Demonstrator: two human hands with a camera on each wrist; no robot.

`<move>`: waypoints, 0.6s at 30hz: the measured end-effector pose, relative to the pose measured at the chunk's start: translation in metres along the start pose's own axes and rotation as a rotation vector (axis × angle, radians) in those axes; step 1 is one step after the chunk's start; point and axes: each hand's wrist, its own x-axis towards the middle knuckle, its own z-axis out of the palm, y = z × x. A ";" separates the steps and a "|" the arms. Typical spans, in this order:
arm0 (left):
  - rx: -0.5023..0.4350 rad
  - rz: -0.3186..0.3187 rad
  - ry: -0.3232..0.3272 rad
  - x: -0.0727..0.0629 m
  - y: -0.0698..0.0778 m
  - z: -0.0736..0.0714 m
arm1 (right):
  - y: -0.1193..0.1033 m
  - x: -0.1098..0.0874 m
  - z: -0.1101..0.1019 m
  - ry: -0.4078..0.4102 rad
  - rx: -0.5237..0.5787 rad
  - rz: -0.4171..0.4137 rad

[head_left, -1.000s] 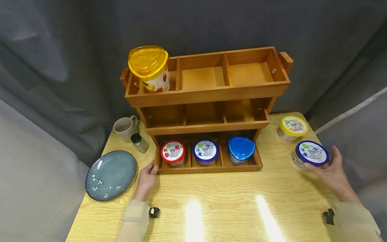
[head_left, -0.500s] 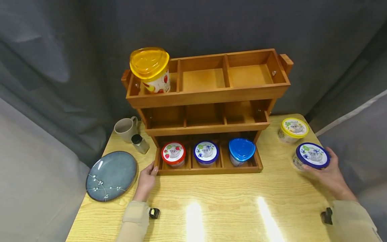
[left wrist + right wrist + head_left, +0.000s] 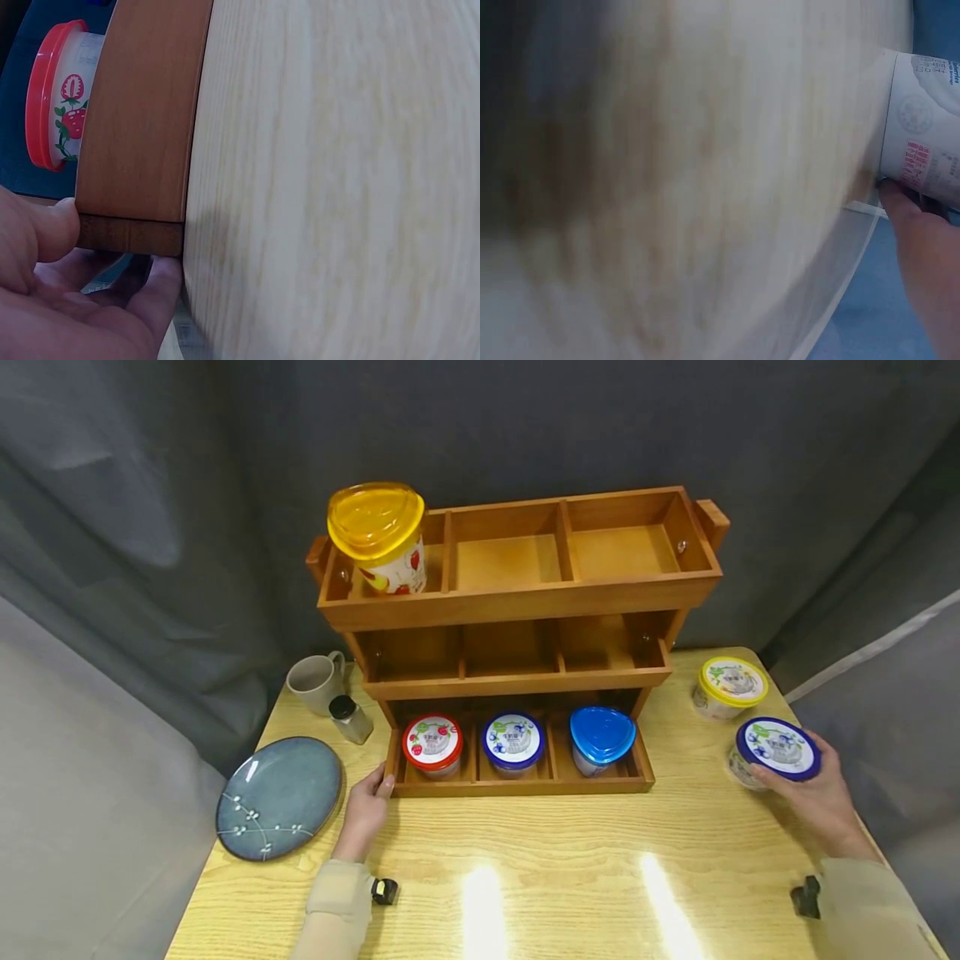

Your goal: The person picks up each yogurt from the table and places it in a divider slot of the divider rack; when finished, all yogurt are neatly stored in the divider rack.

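A: Hands status?

B: Right hand [image 3: 817, 797] has a grip on the blue-lidded cup [image 3: 780, 750], thumb on the near side, fingers bent round the right. Spread is about the cup's width.

A: Where's that cup?

B: Right end of the table [image 3: 540, 835], just in front of the yellow-lidded cup [image 3: 733, 683]. I can't tell if its base touches the wood. My right wrist view only catches its printed wall at the edge.

A: Left?

B: Left hand [image 3: 366, 806] pinches the left front corner of the bottom tray [image 3: 525, 788] on the wooden rack [image 3: 525, 602]. My left wrist view has thumb one side, fingers the other.

A: Tray contents?

B: Left to right, one per compartment: red-lidded cup [image 3: 432, 743], second blue cup [image 3: 513, 741], triangular-lidded cup [image 3: 602, 737]. Amber-lidded cup [image 3: 375, 522] sits up in the top tier's left compartment. Plate [image 3: 281, 793] is left of the left hand.
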 end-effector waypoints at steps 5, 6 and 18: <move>-0.004 -0.005 -0.011 0.000 -0.001 -0.001 | 0.001 0.002 0.000 0.011 -0.019 0.010; -0.005 -0.008 -0.013 0.000 -0.001 -0.001 | 0.001 0.001 -0.001 0.016 -0.029 0.011; -0.020 -0.003 -0.024 0.000 -0.002 -0.003 | -0.025 -0.035 0.001 0.029 -0.045 0.047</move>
